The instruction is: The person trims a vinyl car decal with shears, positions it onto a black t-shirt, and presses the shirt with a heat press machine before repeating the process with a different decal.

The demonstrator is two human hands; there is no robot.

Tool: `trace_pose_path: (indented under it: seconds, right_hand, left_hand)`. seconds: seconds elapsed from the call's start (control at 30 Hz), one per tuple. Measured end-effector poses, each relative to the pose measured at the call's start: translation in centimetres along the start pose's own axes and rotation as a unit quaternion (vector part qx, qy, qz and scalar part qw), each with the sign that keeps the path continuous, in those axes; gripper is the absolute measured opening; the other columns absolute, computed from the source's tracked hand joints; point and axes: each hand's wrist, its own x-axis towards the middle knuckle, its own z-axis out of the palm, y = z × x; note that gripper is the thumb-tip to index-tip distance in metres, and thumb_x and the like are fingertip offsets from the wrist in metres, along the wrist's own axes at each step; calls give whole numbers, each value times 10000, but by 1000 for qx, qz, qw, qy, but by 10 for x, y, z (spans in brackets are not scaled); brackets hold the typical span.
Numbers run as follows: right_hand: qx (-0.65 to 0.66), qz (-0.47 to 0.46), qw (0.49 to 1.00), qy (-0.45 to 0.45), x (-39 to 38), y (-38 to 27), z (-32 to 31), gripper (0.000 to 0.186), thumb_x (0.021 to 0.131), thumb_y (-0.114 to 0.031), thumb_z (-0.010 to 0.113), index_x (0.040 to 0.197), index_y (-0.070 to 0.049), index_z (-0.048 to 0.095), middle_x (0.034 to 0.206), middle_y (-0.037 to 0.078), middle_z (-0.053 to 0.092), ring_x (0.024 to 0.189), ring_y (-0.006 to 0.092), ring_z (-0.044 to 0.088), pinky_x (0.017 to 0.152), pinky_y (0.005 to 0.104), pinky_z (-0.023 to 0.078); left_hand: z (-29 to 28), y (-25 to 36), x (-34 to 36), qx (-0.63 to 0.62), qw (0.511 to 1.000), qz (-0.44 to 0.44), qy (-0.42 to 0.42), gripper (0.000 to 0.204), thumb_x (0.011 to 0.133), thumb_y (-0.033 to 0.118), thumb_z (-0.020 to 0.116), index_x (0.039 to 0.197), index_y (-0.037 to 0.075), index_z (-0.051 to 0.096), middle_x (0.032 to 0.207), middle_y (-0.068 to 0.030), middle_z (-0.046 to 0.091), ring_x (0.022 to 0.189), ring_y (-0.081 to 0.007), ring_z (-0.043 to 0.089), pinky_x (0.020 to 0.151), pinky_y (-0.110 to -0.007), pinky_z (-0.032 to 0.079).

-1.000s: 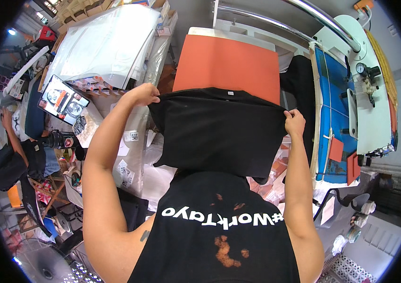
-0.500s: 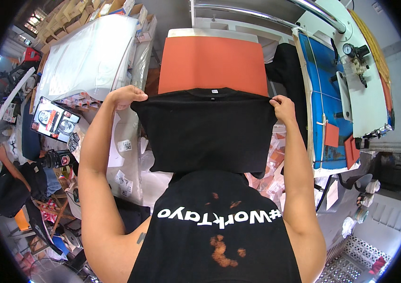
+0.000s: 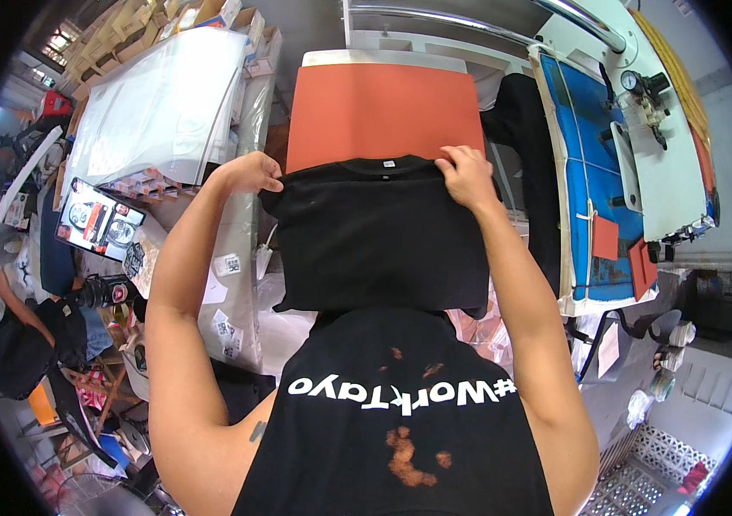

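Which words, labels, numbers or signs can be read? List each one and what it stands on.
Black sleeveless top: one row of bold white lettering across the chest, readable, upside down in view; wording not copied here.
Neck tag on the black shirt: too small to read.
Tablet: on-screen print too small to read.
White stickers: dark marks, too small to read.
Round gauge: dial markings too small to read.

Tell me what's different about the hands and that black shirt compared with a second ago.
The right hand has moved leftward, from the black shirt's upper right corner to nearer its collar; whether it grips there is unclear. The left hand still pinches the upper left side. The orange pad still shows beyond the shirt.
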Motion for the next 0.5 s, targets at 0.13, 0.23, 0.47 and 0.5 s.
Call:
trace_pose_path:
  seconds: [0.13,0.23,0.47,0.5]
  right_hand:
    - [-5,104,970,-222,28,-26,-14,228,876,-275,712,1038,-114,727,1058,90,712,1046,281,642,982,483,382]
    - [19,106,976,-191,26,-18,-15,194,858,-246,741,983,-100,719,972,84,723,990,277,661,945,480,389]
    - [-5,59,987,-147,17,-8,-3,141,886,-214,696,941,-85,700,990,86,680,1021,283,636,913,484,395]
    - [-6,51,990,-134,17,-8,-1,140,889,-215,691,934,-83,695,985,86,678,1019,285,633,908,479,396]
  left_hand:
    - [-7,-3,8,12,998,24,65,265,674,72,851,801,37,621,642,0,539,627,-128,525,585,-317,430]
    - [0,-8,16,57,994,48,85,306,667,55,855,785,57,572,688,-13,549,684,-145,538,626,-337,447]
    - [3,27,7,-85,993,-79,33,422,882,341,754,1134,9,691,945,-111,696,861,-203,630,778,-347,505]
    - [2,20,11,-69,994,-76,28,439,911,374,716,1151,8,691,961,-136,711,899,-217,652,789,-352,514]
